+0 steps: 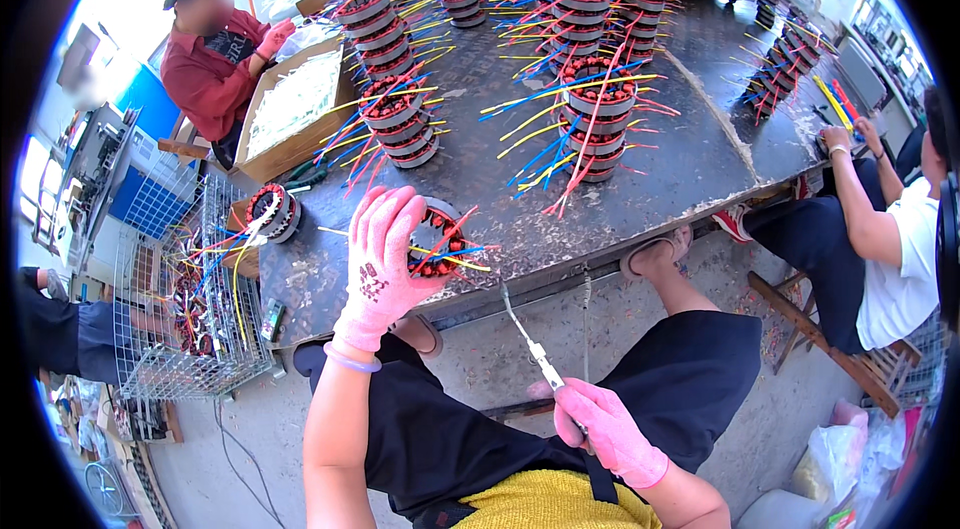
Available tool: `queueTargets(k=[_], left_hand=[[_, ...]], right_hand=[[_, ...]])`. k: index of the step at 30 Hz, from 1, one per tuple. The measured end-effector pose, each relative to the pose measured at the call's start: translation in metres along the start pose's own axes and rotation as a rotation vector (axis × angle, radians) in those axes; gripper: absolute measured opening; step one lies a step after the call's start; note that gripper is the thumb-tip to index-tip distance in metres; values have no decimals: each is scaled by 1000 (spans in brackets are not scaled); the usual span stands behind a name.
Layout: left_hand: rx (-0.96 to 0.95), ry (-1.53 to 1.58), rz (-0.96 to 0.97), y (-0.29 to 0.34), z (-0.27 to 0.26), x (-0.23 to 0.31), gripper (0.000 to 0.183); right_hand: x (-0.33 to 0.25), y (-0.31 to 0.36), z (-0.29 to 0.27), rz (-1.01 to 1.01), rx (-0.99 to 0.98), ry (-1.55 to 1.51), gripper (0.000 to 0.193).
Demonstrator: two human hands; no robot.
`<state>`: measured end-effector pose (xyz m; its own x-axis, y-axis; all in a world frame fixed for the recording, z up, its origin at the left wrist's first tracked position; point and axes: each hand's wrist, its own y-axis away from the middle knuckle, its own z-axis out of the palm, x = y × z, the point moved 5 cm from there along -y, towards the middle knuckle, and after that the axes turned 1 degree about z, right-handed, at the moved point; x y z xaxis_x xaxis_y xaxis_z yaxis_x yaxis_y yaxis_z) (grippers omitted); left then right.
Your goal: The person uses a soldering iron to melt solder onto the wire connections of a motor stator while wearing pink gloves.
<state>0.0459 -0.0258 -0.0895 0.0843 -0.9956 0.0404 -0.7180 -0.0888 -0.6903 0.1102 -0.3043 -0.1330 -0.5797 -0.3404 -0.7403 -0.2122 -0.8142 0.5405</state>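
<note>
My left hand, in a pink glove with a lavender band at the wrist, grips a wound motor stator at the table's near edge. Red copper windings line its ring, and red, blue and yellow wire ends stick out to the right. My right hand, also gloved in pink, is closed round a slim tool with a whitish body and thin metal shaft; its exact kind is unclear. The tool's tip points up toward the table edge, just right of the stator's wires, apart from the stator.
Stacked stators with splayed wires stand on the dark table. One stator sits at left, beside a wire basket and a cardboard box of white pieces. One person works far left, another at right.
</note>
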Motion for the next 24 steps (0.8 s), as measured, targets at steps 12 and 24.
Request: queueTargets(k=[12, 24], left_hand=[[-14, -1, -9, 3, -3, -3, 102], [-530, 286, -205, 25, 15, -17, 94]], right_hand=[[0, -1, -3, 12, 17, 15, 37], [17, -7, -20, -40, 122, 84, 29]])
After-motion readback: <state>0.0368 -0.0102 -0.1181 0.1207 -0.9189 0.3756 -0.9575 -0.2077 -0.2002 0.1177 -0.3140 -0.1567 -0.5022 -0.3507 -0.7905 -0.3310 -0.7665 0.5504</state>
